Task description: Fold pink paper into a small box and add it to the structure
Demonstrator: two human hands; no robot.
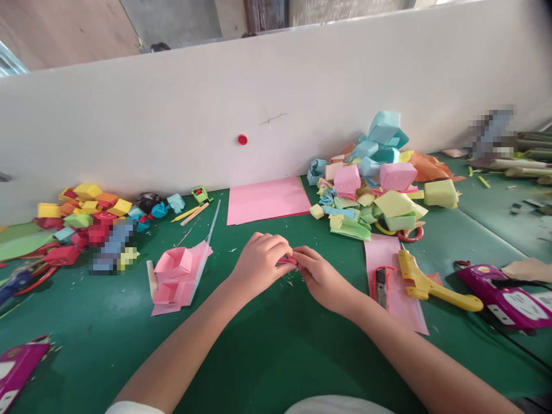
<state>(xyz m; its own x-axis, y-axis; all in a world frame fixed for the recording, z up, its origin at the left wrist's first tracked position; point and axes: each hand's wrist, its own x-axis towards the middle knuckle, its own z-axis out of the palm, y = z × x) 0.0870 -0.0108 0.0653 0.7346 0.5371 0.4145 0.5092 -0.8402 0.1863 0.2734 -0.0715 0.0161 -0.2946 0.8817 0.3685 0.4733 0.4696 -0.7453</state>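
Note:
Both hands meet over the middle of the green table, fingertips pinched around a small folded piece of pink paper (288, 260). My left hand (261, 261) grips its left end, fingers curled over it and hiding part. My right hand (321, 273) pinches the other end between thumb and fingers. Only a narrow, layered strip of the paper shows between them. To the left sit two open folded pink paper boxes (173, 262) on a pink scrap. Beyond the hands, a stack of pink paper sheets (267, 201) lies against the white partition.
A yellow glue gun (425, 280) and a red utility knife (381, 287) rest at right on pink paper (414, 313). Colourful folded paper pieces pile up at back right (366, 167) and left (90, 201). A purple device (504, 293) stands far right. The white partition (172, 126) closes the back.

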